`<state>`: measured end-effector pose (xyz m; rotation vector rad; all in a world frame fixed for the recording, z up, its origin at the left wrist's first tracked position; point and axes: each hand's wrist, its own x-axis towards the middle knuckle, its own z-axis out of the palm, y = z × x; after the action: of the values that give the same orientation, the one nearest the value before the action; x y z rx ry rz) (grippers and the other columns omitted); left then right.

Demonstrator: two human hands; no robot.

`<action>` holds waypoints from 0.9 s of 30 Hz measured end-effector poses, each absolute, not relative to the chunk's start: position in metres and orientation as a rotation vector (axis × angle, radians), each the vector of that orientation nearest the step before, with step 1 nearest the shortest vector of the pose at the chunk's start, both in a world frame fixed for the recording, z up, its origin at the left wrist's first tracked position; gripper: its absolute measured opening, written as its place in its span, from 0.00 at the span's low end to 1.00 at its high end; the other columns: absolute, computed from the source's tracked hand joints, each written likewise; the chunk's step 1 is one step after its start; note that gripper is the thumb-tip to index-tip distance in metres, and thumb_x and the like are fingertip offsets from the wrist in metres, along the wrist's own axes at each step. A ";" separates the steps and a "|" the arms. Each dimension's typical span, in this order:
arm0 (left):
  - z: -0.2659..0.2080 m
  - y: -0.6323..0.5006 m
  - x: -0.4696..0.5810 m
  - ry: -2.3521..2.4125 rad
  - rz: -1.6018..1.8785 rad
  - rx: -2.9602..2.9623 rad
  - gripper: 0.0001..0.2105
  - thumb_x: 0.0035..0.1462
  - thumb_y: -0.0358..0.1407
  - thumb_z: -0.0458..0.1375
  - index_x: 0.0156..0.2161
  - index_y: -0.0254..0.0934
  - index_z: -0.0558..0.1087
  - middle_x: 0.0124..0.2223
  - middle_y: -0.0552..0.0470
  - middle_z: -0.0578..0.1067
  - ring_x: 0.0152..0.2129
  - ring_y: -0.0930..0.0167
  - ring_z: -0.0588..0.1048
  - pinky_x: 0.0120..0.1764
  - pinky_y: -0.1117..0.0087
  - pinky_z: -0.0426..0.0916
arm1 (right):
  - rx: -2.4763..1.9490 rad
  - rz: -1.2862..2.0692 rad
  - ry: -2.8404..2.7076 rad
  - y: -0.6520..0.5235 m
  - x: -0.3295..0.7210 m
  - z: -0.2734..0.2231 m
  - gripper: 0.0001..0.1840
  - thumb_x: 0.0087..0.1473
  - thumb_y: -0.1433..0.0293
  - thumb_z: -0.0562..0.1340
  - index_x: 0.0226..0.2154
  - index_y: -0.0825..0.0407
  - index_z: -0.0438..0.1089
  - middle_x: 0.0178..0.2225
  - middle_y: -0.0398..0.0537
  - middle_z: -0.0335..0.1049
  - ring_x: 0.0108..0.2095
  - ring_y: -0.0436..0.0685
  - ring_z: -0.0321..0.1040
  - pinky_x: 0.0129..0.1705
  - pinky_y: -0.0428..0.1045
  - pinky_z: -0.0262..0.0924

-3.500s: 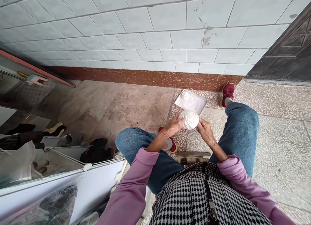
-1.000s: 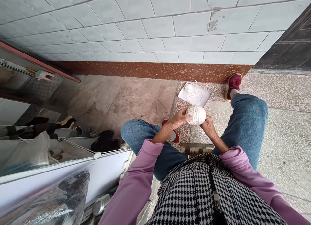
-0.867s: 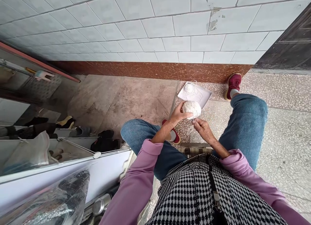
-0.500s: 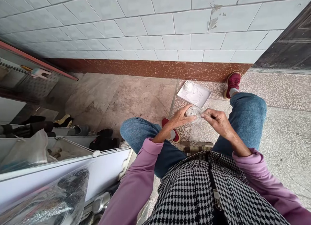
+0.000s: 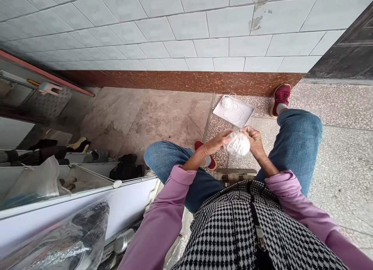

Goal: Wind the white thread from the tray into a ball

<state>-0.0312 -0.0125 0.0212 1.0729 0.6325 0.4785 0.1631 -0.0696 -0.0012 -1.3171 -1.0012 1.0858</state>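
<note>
Between my knees is a round bundle of white string [image 5: 239, 144], its loops blurred. My left hand [image 5: 216, 142] grips it from the left, with the fingertips partly hidden at its edge. My right hand [image 5: 253, 139] is at the upper right edge of the bundle, fingers curled and pinched on the string; the strand itself is too fine to make out. Beyond the hands, a shallow white box lid [image 5: 247, 110] lies on the floor with a second ball of white string [image 5: 227, 103] and loose loops in it.
A tiled wall [image 5: 171, 28] with a red-brown base runs across the front. At left stands a white rack [image 5: 128, 188] with shoes and a plastic bag [image 5: 43, 180]. Clear plastic wrap [image 5: 64, 239] is at lower left. A dark door [image 5: 349, 48] is at upper right.
My right hand has moved in against the bundle, its fingers now at the upper right edge. The bundle has swung round, and the loops that hung below it no longer show.
</note>
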 end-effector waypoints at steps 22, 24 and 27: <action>0.071 0.051 -0.076 0.778 1.246 0.588 0.34 0.56 0.67 0.60 0.55 0.42 0.73 0.57 0.38 0.77 0.48 0.59 0.76 0.44 0.59 0.77 | -1.405 1.782 -1.110 -0.117 0.179 -0.014 0.25 0.43 0.53 0.77 0.37 0.51 0.75 0.26 0.42 0.76 0.22 0.52 0.71 0.17 0.43 0.58; 0.085 0.058 -0.089 0.762 1.329 0.557 0.35 0.56 0.68 0.61 0.56 0.44 0.72 0.56 0.40 0.76 0.47 0.61 0.75 0.44 0.61 0.77 | -1.464 1.689 -1.226 -0.119 0.190 -0.018 0.21 0.46 0.54 0.74 0.36 0.51 0.76 0.23 0.40 0.73 0.21 0.50 0.69 0.18 0.43 0.56; 0.111 0.073 -0.123 0.705 1.490 0.550 0.33 0.60 0.68 0.58 0.57 0.44 0.72 0.56 0.42 0.77 0.48 0.65 0.75 0.44 0.67 0.76 | -1.566 1.534 -1.356 -0.122 0.211 -0.025 0.18 0.52 0.54 0.70 0.34 0.52 0.77 0.21 0.42 0.71 0.20 0.50 0.67 0.19 0.44 0.57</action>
<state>-0.1226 0.0727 0.1113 0.5502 0.7053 1.4901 0.2106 -0.1224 -0.0248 -1.5662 -1.3559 1.5337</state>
